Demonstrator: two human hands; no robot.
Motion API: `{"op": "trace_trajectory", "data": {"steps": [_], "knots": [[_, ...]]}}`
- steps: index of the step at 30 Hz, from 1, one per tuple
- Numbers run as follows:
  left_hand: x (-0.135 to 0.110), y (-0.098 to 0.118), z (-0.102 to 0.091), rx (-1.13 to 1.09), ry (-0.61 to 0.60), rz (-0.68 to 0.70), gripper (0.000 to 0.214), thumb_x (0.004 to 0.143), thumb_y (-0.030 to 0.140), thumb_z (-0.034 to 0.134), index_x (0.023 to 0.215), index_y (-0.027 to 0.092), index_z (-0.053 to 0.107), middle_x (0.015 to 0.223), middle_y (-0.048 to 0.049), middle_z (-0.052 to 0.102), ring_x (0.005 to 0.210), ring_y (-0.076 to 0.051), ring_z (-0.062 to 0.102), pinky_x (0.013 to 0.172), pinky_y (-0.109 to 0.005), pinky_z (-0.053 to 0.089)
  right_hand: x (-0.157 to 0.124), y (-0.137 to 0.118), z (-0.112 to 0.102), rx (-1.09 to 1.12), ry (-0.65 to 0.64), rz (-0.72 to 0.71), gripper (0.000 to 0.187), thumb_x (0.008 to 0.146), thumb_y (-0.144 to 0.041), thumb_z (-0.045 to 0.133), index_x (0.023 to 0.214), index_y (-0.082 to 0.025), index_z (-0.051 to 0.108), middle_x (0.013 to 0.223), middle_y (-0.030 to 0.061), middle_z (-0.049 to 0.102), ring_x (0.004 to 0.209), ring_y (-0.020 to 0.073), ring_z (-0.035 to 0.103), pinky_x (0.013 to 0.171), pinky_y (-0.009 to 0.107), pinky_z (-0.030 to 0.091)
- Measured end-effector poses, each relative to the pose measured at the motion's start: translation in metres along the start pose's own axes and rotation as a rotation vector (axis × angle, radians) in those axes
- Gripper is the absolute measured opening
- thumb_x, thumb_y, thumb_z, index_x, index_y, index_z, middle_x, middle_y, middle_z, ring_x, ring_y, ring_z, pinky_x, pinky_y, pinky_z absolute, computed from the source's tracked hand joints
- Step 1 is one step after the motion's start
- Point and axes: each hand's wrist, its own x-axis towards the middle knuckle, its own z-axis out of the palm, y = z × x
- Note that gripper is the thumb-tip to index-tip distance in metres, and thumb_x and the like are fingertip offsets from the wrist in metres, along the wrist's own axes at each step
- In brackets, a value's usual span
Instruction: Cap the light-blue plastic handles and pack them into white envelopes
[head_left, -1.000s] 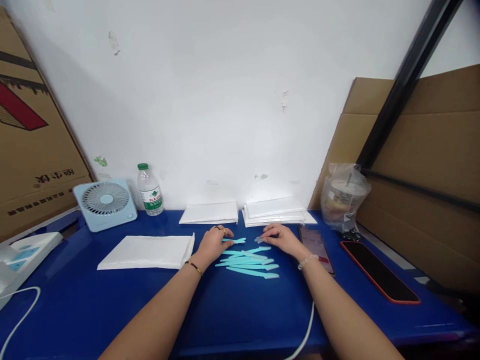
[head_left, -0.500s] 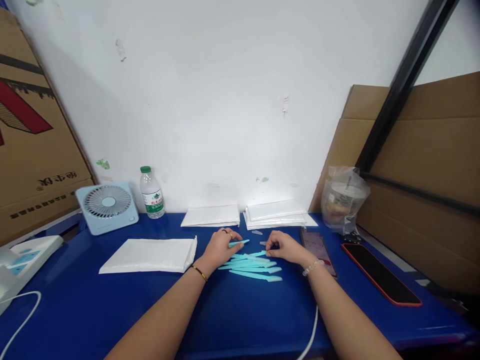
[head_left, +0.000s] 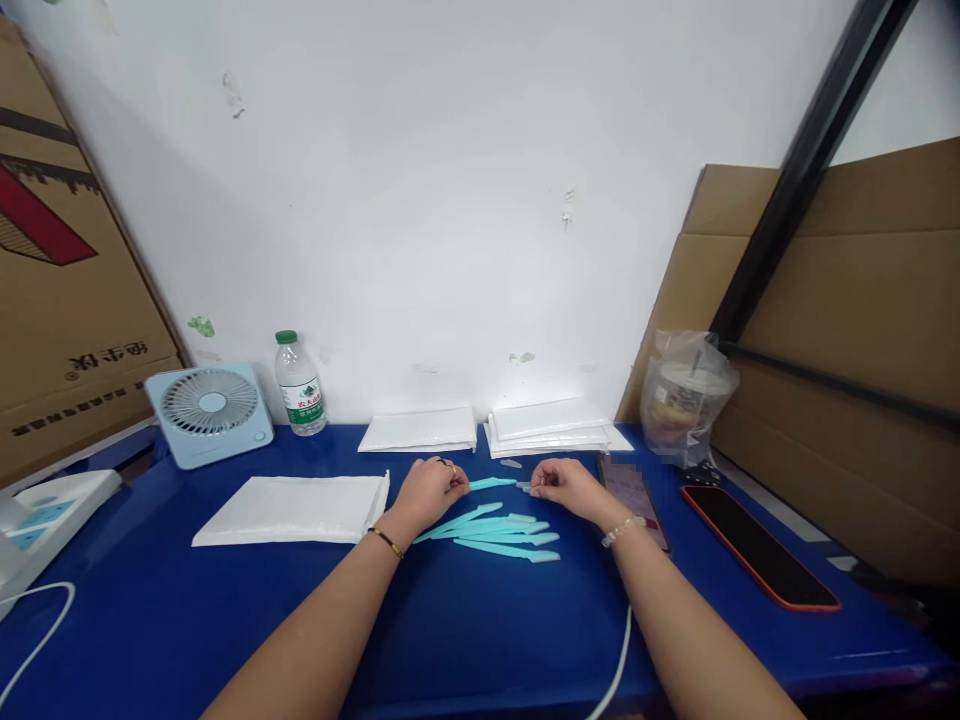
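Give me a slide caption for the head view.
Left hand holding a turquoise stick, right hand a small translucent piece near its tip, more sticks on the blue table.

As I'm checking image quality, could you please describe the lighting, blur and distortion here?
Head view: wall brightest just above the right packets; head view: lower right edge is dark; head view: blocky pixels near the left phone; head view: stretching toward the edges looks wide-angle; head view: left hand, right hand fairly sharp.

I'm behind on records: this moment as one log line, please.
left hand: holding turquoise stick | right hand: holding clear cap near stick's tip | blue table: other turquoise sticks
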Motion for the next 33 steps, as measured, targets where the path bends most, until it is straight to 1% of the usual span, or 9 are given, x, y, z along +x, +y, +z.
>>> {"op": "trace_trajectory", "data": {"steps": [4, 6, 12, 16, 21, 24, 26, 29, 33], "knots": [[-0.002, -0.001, -0.008, -0.011, 0.089, -0.086, 0.022, 0.078, 0.038, 0.058, 0.095, 0.025, 0.064, 0.093, -0.0013, 0.062, 0.088, -0.018, 0.056, 0.073, -0.026, 0.038, 0.002, 0.003, 0.004, -0.089, 0.162, -0.017, 0.006, 0.073, -0.023, 0.062, 0.073, -0.017, 0.065, 0.071, 0.0014, 0.06, 0.063, 0.0135, 0.053, 0.06, 0.024, 0.04], [-0.004, 0.003, -0.011, -0.026, 0.035, -0.054, 0.024, 0.075, 0.044, 0.06, 0.087, 0.025, 0.066, 0.09, -0.0006, 0.062, 0.084, -0.017, 0.057, 0.07, -0.025, 0.039, 0.003, -0.002, 0.01, -0.102, 0.188, -0.085, 0.007, 0.075, -0.023, 0.062, 0.074, -0.018, 0.067, 0.077, 0.0023, 0.059, 0.065, 0.0134, 0.053, 0.062, 0.025, 0.041], [-0.005, 0.014, -0.002, -0.056, -0.17, 0.012, 0.012, 0.074, 0.032, 0.059, 0.071, 0.023, 0.067, 0.075, 0.0011, 0.065, 0.074, -0.015, 0.058, 0.062, -0.024, 0.037, 0.004, -0.024, 0.032, -0.05, -0.005, -0.197, 0.011, 0.072, -0.03, 0.069, 0.078, -0.02, 0.068, 0.079, 0.0016, 0.056, 0.068, 0.0133, 0.055, 0.06, 0.024, 0.041], [-0.002, 0.019, 0.005, -0.065, -0.134, -0.008, 0.015, 0.077, 0.031, 0.056, 0.071, 0.021, 0.066, 0.078, -0.0005, 0.065, 0.074, -0.015, 0.058, 0.062, -0.024, 0.038, 0.006, -0.027, 0.037, -0.033, -0.08, -0.163, 0.011, 0.074, -0.029, 0.066, 0.071, -0.019, 0.065, 0.071, 0.0001, 0.055, 0.062, 0.0118, 0.052, 0.053, 0.022, 0.038], [-0.001, 0.016, 0.002, 0.015, -0.074, -0.062, 0.015, 0.078, 0.032, 0.057, 0.074, 0.021, 0.065, 0.084, -0.0027, 0.064, 0.084, -0.019, 0.058, 0.073, -0.028, 0.04, 0.003, -0.012, 0.018, -0.104, -0.04, -0.129, 0.011, 0.076, -0.026, 0.064, 0.069, -0.017, 0.063, 0.075, 0.0008, 0.057, 0.064, 0.0125, 0.053, 0.058, 0.024, 0.04], [-0.001, 0.008, 0.004, 0.014, -0.022, -0.107, 0.02, 0.078, 0.038, 0.058, 0.09, 0.024, 0.065, 0.099, -0.0038, 0.063, 0.101, -0.023, 0.054, 0.083, -0.032, 0.041, 0.002, 0.001, 0.006, -0.148, 0.049, -0.089, 0.007, 0.073, -0.024, 0.067, 0.077, -0.018, 0.065, 0.082, 0.0018, 0.059, 0.072, 0.015, 0.057, 0.066, 0.027, 0.044], [-0.001, 0.003, 0.009, -0.004, -0.007, -0.068, 0.035, 0.08, 0.041, 0.055, 0.112, 0.027, 0.059, 0.123, -0.0049, 0.054, 0.118, -0.024, 0.044, 0.094, -0.037, 0.037, 0.004, 0.006, 0.005, -0.154, 0.099, -0.113, 0.024, 0.073, -0.024, 0.067, 0.097, -0.021, 0.065, 0.097, 0.0038, 0.059, 0.086, 0.0177, 0.059, 0.077, 0.03, 0.045], [-0.001, -0.001, 0.017, -0.041, -0.104, 0.037, 0.044, 0.089, 0.039, 0.041, 0.133, 0.031, 0.041, 0.143, -0.0039, 0.037, 0.132, -0.023, 0.029, 0.106, -0.042, 0.024, 0.009, 0.01, 0.011, -0.165, 0.081, -0.171, 0.041, 0.079, -0.025, 0.06, 0.12, -0.028, 0.057, 0.122, 0.0059, 0.052, 0.108, 0.0205, 0.054, 0.092, 0.033, 0.042], [-0.001, -0.002, 0.021, -0.071, -0.222, 0.076, 0.041, 0.094, 0.032, 0.03, 0.134, 0.034, 0.04, 0.144, -0.001, 0.036, 0.135, -0.021, 0.025, 0.109, -0.046, 0.018, 0.015, 0.011, 0.018, -0.204, 0.017, -0.193, 0.032, 0.086, -0.027, 0.051, 0.117, -0.027, 0.061, 0.128, 0.0066, 0.053, 0.116, 0.0237, 0.05, 0.099, 0.038, 0.038]]}}
